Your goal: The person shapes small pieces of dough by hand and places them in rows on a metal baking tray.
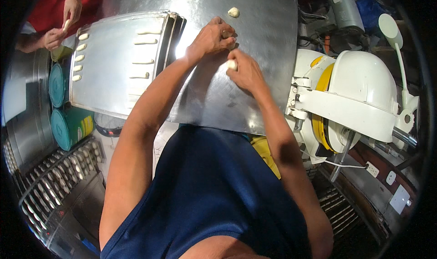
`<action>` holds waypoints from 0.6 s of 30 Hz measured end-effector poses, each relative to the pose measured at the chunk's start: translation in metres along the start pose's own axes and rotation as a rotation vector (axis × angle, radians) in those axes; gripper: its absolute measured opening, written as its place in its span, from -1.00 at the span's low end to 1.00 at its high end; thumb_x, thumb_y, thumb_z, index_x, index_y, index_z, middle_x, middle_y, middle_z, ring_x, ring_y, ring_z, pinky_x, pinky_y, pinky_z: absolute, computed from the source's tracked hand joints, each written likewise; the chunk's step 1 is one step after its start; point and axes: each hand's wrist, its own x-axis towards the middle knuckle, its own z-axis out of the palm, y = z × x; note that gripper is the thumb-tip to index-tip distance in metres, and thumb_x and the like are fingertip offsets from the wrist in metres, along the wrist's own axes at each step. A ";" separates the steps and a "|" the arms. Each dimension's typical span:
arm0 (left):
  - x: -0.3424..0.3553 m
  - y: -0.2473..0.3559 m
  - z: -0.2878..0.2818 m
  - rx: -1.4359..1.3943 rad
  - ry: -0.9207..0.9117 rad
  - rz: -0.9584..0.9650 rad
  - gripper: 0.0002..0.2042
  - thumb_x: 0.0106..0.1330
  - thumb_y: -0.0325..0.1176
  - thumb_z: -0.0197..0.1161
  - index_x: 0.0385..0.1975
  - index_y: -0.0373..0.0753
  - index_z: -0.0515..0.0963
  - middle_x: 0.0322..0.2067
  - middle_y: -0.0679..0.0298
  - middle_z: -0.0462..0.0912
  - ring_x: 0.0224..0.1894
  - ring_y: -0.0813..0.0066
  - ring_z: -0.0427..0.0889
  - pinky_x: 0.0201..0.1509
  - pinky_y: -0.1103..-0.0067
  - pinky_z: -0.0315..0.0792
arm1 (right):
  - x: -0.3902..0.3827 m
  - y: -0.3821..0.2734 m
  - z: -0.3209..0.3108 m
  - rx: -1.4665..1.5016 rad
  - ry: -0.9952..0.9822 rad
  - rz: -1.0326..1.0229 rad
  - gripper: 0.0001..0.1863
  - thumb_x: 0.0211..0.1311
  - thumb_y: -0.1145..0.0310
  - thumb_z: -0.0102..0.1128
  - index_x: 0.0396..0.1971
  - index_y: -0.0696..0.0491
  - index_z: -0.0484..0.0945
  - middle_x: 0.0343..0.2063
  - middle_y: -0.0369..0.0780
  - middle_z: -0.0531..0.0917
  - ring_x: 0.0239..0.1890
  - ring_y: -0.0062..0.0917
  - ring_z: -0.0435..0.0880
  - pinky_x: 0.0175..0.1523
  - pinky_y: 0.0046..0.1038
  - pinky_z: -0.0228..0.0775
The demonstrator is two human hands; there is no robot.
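Note:
A pale piece of dough (232, 65) pokes out of my right hand (248, 71), whose fingers are closed round it just above the steel table (205, 104). My left hand (214, 36) is a little farther away, its fingers curled inward low over the metal. What those fingers hold, if anything, is hidden. Both hands nearly meet at the fingertips. Beyond them a small round lump of dough (233, 12) lies by itself on the table.
Left of my arm lies a metal baking tray (107, 72) with two columns of dough sticks. Another person's hands (54, 38) hold a dough piece at its far-left corner. A white mixer (364, 81) stands at the right. Teal-lidded tubs (61, 129) and a loaded rack (59, 181) sit lower left.

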 end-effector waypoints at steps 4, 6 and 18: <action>-0.025 0.014 0.010 0.112 0.236 -0.191 -0.53 0.22 -0.22 0.46 0.15 -0.09 0.63 0.11 0.00 0.48 0.04 -0.03 0.66 0.15 0.24 0.60 | -0.035 0.002 -0.002 0.131 -0.379 0.017 -0.57 0.10 0.31 0.37 -0.01 0.14 0.57 -0.21 0.00 0.74 -0.11 -0.10 0.73 0.08 -0.16 0.55; -0.034 0.025 0.023 -0.020 0.259 -0.133 -0.62 0.21 -0.29 0.39 0.05 -0.16 0.64 0.00 -0.07 0.57 0.05 -0.12 0.63 0.18 0.19 0.56 | -0.052 0.018 0.004 0.227 -0.272 0.046 -0.60 0.14 0.34 0.38 -0.02 0.15 0.58 -0.25 -0.03 0.73 -0.18 -0.19 0.74 -0.01 -0.24 0.57; -0.165 0.059 0.018 0.038 0.046 -0.021 -0.77 0.17 -0.29 0.42 -0.25 -0.28 0.69 -0.26 0.05 0.67 -0.19 -0.02 0.63 -0.07 0.21 0.55 | -0.137 0.055 -0.018 0.035 0.161 -0.155 -0.71 0.21 0.43 0.39 -0.06 0.15 0.68 -0.20 -0.11 0.63 -0.29 -0.33 0.64 -0.16 -0.34 0.52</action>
